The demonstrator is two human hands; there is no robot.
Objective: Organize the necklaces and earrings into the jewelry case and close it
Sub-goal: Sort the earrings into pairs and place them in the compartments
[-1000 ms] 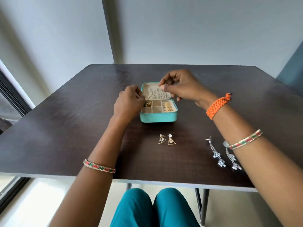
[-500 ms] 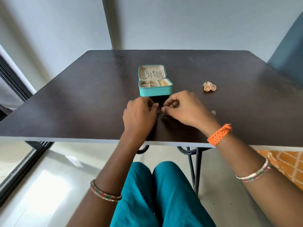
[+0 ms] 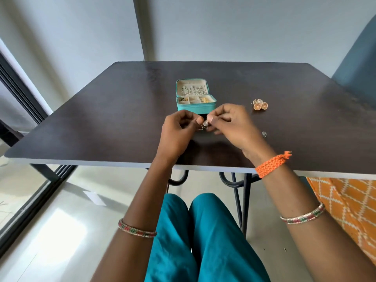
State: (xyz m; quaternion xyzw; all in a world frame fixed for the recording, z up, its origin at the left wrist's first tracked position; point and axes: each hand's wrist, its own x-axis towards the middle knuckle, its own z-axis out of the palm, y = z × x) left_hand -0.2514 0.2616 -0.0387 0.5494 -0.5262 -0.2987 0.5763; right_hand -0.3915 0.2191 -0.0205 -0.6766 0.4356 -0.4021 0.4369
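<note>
A small teal jewelry case point(image 3: 195, 107) stands open on the dark table point(image 3: 101, 127). Necklaces hang in its raised lid and small pieces lie in its compartments. Just in front of the case, my left hand point(image 3: 179, 129) and my right hand point(image 3: 230, 123) meet above the table. Between their fingertips they pinch the gold triangle earrings point(image 3: 205, 124). A pair of round gold earrings point(image 3: 260, 104) lies to the right of the case. One end of a silver earring point(image 3: 264, 134) shows beside my right wrist; the rest is hidden.
The table's near edge runs just under my wrists, with my knees in teal trousers below. A blue chair back rises at the far right, and an orange patterned cloth point(image 3: 350, 208) hangs under the table's right side. A window frame lines the left.
Both hands drew back from the open case to the spot in front of it and picked the gold triangle earrings up off the table. The camera pulled away from the table.
</note>
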